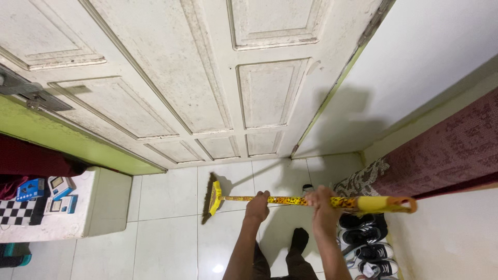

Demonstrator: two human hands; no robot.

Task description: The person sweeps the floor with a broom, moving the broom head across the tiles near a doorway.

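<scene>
Both hands, left hand (258, 203) and right hand (320, 199), are wrapped around the yellow patterned broom (290, 200) lower centre, bristles on the white tile floor (166, 228) by the door (197, 78)

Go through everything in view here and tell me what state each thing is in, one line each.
Door: shut, scuffed and dirty.
Door latch: cannot tell whether bolted.
Broom: held level, bristles on the floor tiles.
Left hand: grip closed around the broom handle, nearer the bristles.
Right hand: grip closed around the handle, nearer its yellow end.
Sneakers: lying by the wall, unworn.
Small boxes: lying on the white ledge.
</scene>
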